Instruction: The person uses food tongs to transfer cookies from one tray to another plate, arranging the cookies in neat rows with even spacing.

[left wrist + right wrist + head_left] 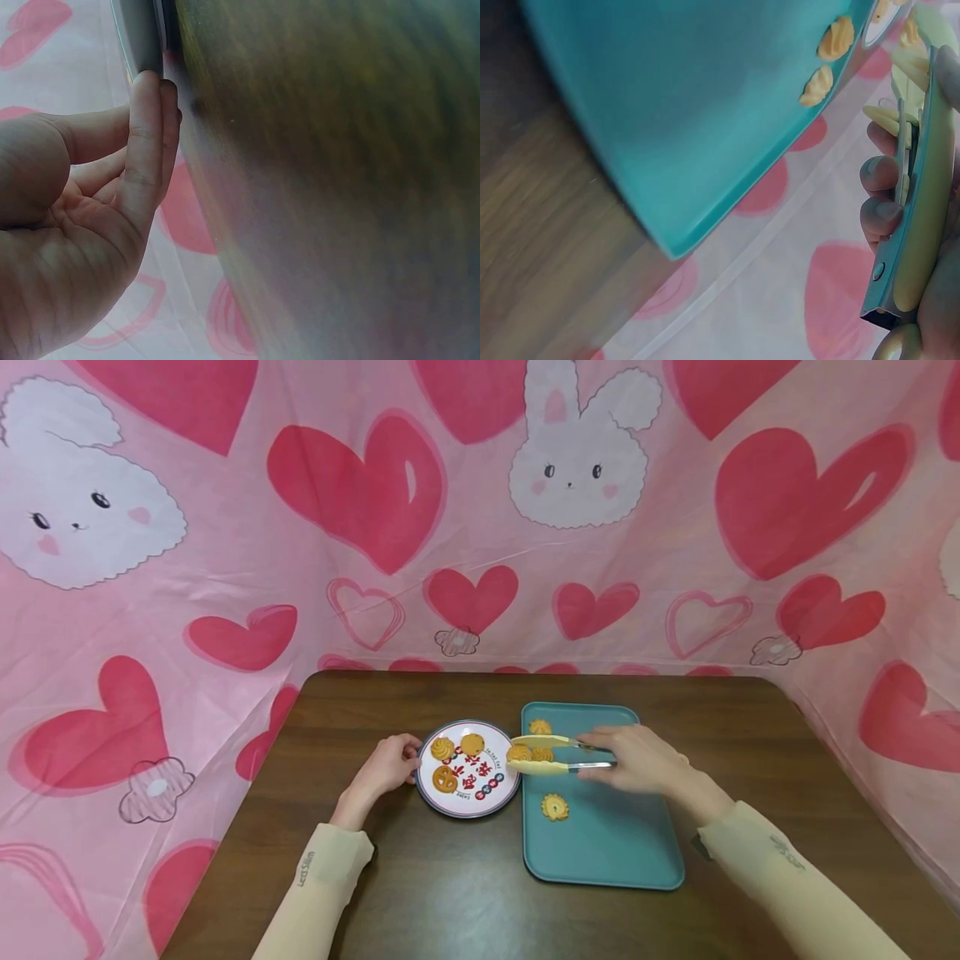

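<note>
At the left rim of a white plate (pixel 470 804) with red and black print, my left hand (pixel 385 767) touches the edge with its fingertips. Three cookies lie on that plate: a swirled cookie (pixel 442 748), a round cookie (pixel 472 744) and a pretzel-shaped cookie (pixel 445 779). My right hand (pixel 637 760) grips metal tongs (pixel 922 202) with pale yellow tips and handle. A golden cookie (pixel 519 753) is between the tong tips, beside the plate's right rim. Another cookie (pixel 542 754) shows between the tong arms, farther back; whether they touch it I cannot tell.
A teal tray (pixel 607 852) stands right of the plate, its left edge close to the plate's rim. On it lie a cookie (pixel 540 727) at the back and a flower-shaped cookie (pixel 555 807) nearer the front. Both stand on a brown wooden table (pixel 420 885) before a pink heart-print cloth (pixel 480 543).
</note>
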Demonstrator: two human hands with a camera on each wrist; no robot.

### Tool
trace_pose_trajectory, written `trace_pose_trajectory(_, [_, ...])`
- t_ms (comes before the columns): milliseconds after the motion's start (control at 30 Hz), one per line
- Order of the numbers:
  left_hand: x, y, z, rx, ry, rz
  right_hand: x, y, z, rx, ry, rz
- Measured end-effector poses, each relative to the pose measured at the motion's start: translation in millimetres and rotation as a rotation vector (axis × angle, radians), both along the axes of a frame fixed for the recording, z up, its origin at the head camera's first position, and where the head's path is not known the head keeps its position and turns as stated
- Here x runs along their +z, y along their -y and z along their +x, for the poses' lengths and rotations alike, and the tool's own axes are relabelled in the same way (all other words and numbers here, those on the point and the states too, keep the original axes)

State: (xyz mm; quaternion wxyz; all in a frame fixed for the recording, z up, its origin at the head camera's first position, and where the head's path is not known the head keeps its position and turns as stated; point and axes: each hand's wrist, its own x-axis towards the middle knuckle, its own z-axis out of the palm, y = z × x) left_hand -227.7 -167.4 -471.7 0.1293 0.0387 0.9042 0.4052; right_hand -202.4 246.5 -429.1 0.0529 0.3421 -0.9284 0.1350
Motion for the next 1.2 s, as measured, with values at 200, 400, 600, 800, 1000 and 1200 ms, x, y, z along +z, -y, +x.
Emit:
trace_pose_trajectory(200, [0.1, 0.4, 0.0, -0.004, -0.006, 0.008, -0.6, 20, -9.3, 0.042, -0.010, 0.015])
trace_pose_trajectory(400, [-0.1, 0.2, -0.7, -0.007, -0.012, 0.007, -1.2, 39, -15.3, 0.044, 0.021, 0.074])
trace_pose_trajectory(600, [-0.4, 0.3, -0.6, -0.008, -0.009, 0.007, -5.9, 53, -20.1, 0.044, 0.071, 0.105])
trace_pose_trajectory(800, [-0.7, 0.7, -0.3, -0.008, -0.004, 0.008, -10.2, 63, -24.1, 0.048, 0.101, 0.105])
trace_pose_trajectory(1000, [-0.6, 0.4, -0.3, -0.009, -0.007, 0.011, -14.7, 69, -26.1, 0.054, 0.104, 0.104])
trace_pose_trajectory(1200, [-1.5, 0.6, -0.9, -0.009, -0.005, 0.016, -18.7, 72, -26.8, 0.064, 0.105, 0.112])
